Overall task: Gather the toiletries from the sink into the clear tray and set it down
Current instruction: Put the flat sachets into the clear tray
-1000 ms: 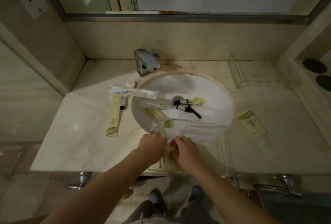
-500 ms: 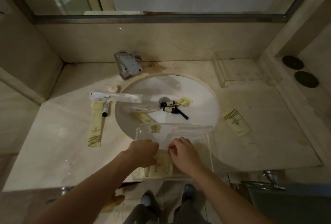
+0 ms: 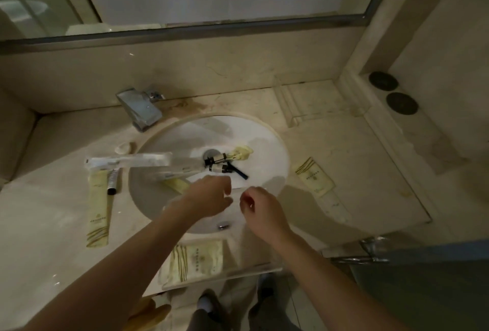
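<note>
Head view, oval white sink (image 3: 264, 145), clear tray (image 3: 238, 269)

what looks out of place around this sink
Toiletries lie loose in the white round sink basin: a small dark-capped bottle and a black razor sit by the drain, and a long clear-wrapped packet hangs over the basin's left rim.

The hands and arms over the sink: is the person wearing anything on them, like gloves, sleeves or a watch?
Nothing shows on them. The left hand and right hand are bare, with no gloves and no rings that I can make out. Both forearms are bare down to the picture's lower edge: no sleeves, watch or bracelet in view.
</note>
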